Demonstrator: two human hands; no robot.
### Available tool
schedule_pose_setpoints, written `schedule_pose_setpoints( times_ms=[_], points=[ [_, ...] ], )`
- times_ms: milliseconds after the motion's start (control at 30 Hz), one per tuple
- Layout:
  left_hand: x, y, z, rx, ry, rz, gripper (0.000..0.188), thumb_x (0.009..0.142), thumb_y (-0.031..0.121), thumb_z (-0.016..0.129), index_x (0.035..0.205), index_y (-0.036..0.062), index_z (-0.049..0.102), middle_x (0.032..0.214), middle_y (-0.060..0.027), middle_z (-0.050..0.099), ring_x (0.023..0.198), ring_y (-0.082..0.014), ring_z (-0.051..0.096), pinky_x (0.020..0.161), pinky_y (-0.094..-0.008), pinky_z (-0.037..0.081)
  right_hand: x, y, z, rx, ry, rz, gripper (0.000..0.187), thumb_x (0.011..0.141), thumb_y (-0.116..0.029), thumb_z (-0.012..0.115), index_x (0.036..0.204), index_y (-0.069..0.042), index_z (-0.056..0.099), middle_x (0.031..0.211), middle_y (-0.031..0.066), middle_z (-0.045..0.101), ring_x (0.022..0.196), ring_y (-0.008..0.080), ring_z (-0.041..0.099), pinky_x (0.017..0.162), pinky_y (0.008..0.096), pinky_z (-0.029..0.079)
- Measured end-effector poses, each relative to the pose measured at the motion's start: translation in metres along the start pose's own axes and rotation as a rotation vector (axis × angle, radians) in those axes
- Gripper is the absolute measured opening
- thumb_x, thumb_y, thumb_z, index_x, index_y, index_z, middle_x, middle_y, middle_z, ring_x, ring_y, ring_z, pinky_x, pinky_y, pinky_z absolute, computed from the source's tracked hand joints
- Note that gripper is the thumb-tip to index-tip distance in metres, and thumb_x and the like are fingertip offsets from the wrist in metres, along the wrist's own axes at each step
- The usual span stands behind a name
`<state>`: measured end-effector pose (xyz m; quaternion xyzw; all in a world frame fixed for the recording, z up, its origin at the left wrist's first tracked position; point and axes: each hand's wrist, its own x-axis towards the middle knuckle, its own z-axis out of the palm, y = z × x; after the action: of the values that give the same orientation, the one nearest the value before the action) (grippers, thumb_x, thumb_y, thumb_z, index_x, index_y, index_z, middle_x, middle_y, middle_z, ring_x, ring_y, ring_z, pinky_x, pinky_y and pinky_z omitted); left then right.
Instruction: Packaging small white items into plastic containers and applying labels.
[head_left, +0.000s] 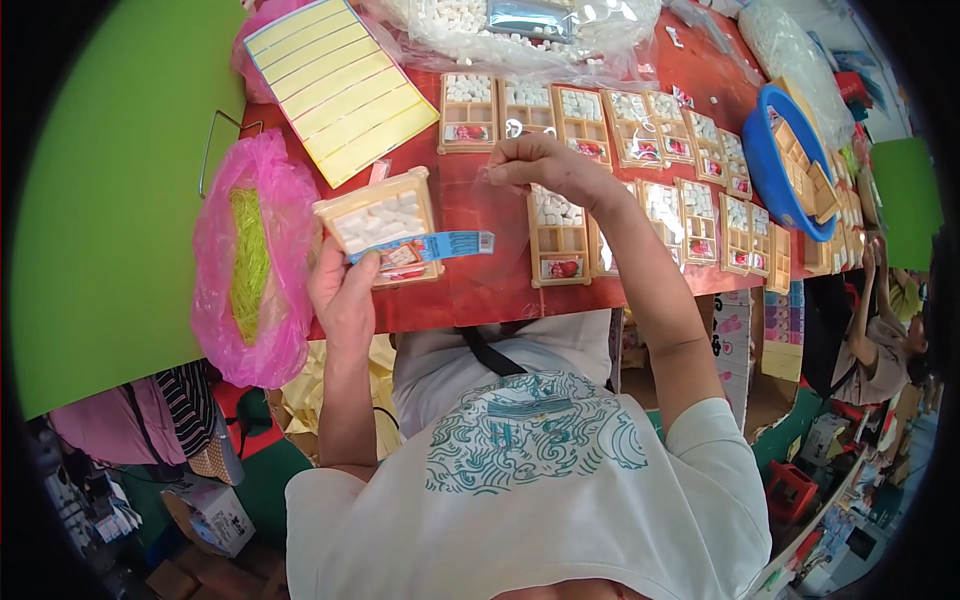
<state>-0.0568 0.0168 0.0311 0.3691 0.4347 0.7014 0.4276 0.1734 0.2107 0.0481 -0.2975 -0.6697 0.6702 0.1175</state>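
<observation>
A small beige compartment tray (426,188) with white blocks in it is tilted up in my left hand (345,292), over the table's near edge. The fingers are closed round its lower left corner. Under the left thumb, a blue printed card strip (462,243) lies across the tray and sticks out to the right. My right hand (550,168) is raised to the right of the tray, thumb and fingers pinched together. From that pinch hangs what looks like thin clear plastic film (484,178), faint against the red table.
Rows of similar filled trays (560,240) cover the red table (480,290) to the right. A blue basin (758,165) holds more trays. A yellow label sheet (340,85) and a pink bag of green strands (290,310) lie left; a clear bag of white blocks (620,60) is behind.
</observation>
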Motion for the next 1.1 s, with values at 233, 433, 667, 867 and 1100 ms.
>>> schedule_pose_setpoints(
  times_ms=[233,433,667,867,1100],
  points=[
    [0.006,0.001,0.002,-0.145,0.103,-0.098,0.033,0.092,0.001,0.056,0.124,-0.0048,0.053,0.119,-0.0102,0.061,0.106,-0.0142,0.060,0.098,-0.0317,0.045,0.001,0.029,-0.009,-0.981,0.497,-0.225,0.026,0.094,-0.023,0.057,0.096,0.001,0.068,0.091,0.0073,0.064,0.086,0.0189,0.061,0.077,0.0308,0.046],
    [0.000,-0.006,0.009,-0.239,0.124,-0.128,0.024,0.093,0.002,0.056,0.117,-0.0036,0.055,0.116,-0.0107,0.062,0.104,-0.0139,0.060,0.097,-0.0326,0.046,-0.032,-0.028,0.043,-0.406,0.301,-0.380,0.028,0.090,-0.026,0.063,0.101,0.000,0.064,0.098,0.0105,0.063,0.093,0.0226,0.061,0.082,0.0370,0.047],
    [-0.009,-0.020,-0.003,-0.402,-0.170,-0.081,0.042,0.088,0.004,0.063,0.128,-0.0037,0.053,0.127,-0.0142,0.060,0.117,-0.0254,0.058,0.104,-0.0450,0.042,-0.039,-0.020,0.060,-0.293,0.223,-0.438,0.014,0.089,-0.016,0.065,0.089,-0.002,0.060,0.090,0.0079,0.062,0.087,0.0195,0.060,0.078,0.0348,0.046],
    [-0.001,0.003,-0.006,-0.064,-0.643,0.194,0.014,0.083,0.012,0.069,0.094,0.0040,0.066,0.105,-0.0154,0.067,0.101,-0.0308,0.063,0.106,-0.0531,0.032,-0.057,-0.039,0.077,-0.623,0.259,-0.759,0.013,0.084,-0.018,0.068,0.087,-0.007,0.062,0.096,0.0068,0.061,0.092,0.0260,0.059,0.086,0.0395,0.042],
    [-0.013,0.008,0.012,0.046,-0.597,0.254,0.016,0.078,0.008,0.074,0.093,0.0127,0.069,0.103,-0.0105,0.065,0.108,-0.0304,0.059,0.107,-0.0491,0.032,-0.061,-0.042,0.096,-0.674,0.218,-0.902,0.012,0.081,-0.017,0.067,0.089,-0.009,0.064,0.103,0.0065,0.060,0.098,0.0271,0.057,0.096,0.0484,0.040]
  ],
)
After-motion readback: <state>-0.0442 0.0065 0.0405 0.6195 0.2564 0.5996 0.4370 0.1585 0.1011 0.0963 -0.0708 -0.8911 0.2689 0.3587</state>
